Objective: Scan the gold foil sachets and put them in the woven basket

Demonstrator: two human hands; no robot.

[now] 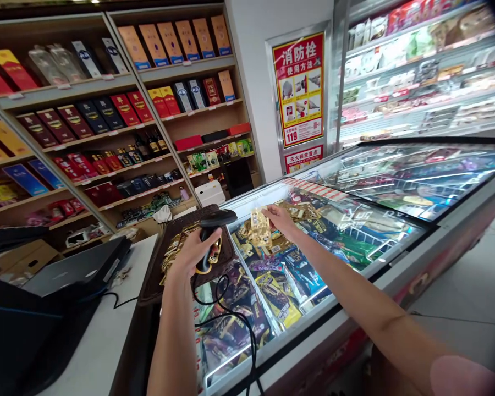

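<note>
My left hand (pixel 190 254) is closed around the handle of a black barcode scanner (pixel 218 219), whose head points right. From the scanner a black cable (pixel 231 314) hangs down over the freezer. My right hand (pixel 279 218) pinches the upper edge of a small gold packet (pixel 260 229), holding it in front of the scanner. More gold packets (pixel 300 210) lie in a loose heap on the freezer's glass top, beneath and beyond my right hand. Under my left hand is a brown woven basket (pixel 149 281) with gold packets (pixel 174 250) inside.
The chest freezer (pixel 357 286) stretches away to the right, with bagged ice creams (pixel 282 300) under its glass. At left, a white counter (pixel 91 335) carries a dark till machine (pixel 76 269). Behind stand shelves of boxed bottles (pixel 181 41) and a bright refrigerated display (pixel 424 77).
</note>
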